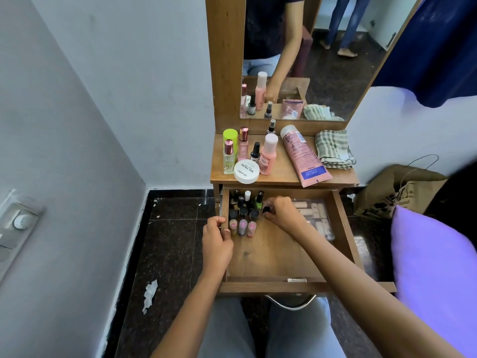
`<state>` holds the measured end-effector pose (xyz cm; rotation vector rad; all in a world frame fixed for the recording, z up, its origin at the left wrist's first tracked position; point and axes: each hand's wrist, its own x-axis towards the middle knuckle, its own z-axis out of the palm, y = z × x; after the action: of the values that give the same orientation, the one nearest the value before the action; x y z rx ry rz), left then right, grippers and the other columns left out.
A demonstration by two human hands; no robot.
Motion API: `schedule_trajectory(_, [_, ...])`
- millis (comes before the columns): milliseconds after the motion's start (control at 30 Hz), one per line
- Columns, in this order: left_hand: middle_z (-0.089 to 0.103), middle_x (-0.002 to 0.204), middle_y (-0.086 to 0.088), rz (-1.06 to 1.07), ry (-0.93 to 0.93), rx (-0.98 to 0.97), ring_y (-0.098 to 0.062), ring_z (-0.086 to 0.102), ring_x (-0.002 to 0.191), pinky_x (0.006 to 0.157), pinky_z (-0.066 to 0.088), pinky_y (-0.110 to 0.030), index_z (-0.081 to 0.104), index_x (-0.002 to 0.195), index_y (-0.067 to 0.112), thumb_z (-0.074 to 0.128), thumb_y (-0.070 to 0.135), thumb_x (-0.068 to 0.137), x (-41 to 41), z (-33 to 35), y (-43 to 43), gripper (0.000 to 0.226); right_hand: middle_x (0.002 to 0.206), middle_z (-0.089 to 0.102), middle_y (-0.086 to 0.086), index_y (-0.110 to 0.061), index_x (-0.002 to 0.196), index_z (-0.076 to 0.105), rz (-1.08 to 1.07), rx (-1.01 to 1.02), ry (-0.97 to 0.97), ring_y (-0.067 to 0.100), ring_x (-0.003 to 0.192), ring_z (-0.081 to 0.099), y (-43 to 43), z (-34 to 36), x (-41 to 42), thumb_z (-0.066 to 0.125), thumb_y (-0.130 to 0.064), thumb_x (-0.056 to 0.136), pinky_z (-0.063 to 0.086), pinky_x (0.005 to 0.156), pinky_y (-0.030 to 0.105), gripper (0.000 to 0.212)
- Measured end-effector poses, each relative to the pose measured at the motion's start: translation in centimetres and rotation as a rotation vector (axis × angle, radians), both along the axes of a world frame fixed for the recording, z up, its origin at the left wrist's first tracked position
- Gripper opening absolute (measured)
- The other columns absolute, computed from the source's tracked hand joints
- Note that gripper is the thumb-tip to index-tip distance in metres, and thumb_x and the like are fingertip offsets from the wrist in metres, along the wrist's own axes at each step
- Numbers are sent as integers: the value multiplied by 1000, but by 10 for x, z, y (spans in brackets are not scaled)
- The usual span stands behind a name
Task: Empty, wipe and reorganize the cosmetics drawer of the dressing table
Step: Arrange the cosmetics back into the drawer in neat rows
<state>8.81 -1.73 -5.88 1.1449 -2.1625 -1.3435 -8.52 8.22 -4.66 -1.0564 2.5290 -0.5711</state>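
Low in the centre, the drawer (271, 254) stands open. The left hand (216, 239) curls its fingers (218, 222) round its left wall. The right hand (282, 214) pinches a black-capped bottle (265, 210) beside the polish bottles (244, 210). Above, a cloth (334, 148) lies on the bench (284, 174).

From my feed the clearest print is on the white round tub (246, 171) on the tabletop: its lid reads "zudio" and "NAIL POLISH", upside down to me. The brown paper bag (402, 195) on the floor shows the letters "basket", with the rest of its print cut off. The pink tube (303, 156) carries lines of white lettering on its blue end band, too small for me to read. Tiny round stickers top the caps of the nail polish bottles (260, 193) in the drawer (284, 286), but I cannot make them out.
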Motion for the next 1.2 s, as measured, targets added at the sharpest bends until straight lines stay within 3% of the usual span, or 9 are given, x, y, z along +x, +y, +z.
schedule_trajectory(267, [47, 120, -4, 6, -3, -3, -8, 47, 97, 81, 36, -20, 49, 117, 14, 51, 5, 93, 0, -1, 0, 26, 93, 65, 12, -8, 92, 67, 14, 8, 7, 20, 76, 55, -2, -3, -1, 69, -10, 78, 48, 70, 32, 14])
schedule_trajectory(767, [47, 121, -5, 5, -5, 0, -11, 49, 99, 82, 37, -21, 49, 118, 14, 50, 5, 93, 0, 1, 0, 26, 101, 67, 12, -10, 108, 68, 4, 36, 0, 26, 90, 64, -1, -7, 3, 69, -13, 80, 54, 78, 36, 28])
schedule_trajectory(1200, [47, 121, -5, 3, -6, 2, -10, 49, 98, 81, 38, -21, 49, 118, 14, 51, 5, 93, 1, 1, 1, 26, 98, 68, 10, -11, 109, 65, -36, 51, -25, 24, 88, 65, 0, -7, 8, 67, -17, 83, 55, 77, 37, 27])
